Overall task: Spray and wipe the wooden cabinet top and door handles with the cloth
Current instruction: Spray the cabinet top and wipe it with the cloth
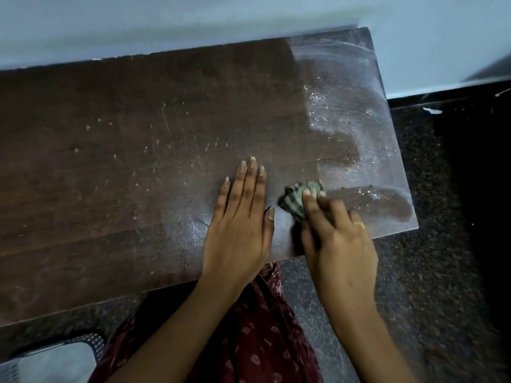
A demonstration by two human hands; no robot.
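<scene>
While the left hand [240, 222] lies flat on the cabinet top [110, 161], the right hand [338, 241] grips the cloth [293, 200].

Dim, glare on cabinet top [166, 167] (right end), blurred edges

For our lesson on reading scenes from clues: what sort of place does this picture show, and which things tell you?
Probably a room in a home: a dark wooden cabinet top stands against a pale wall, above a speckled floor, and the right hand holds a cloth on it.
</scene>
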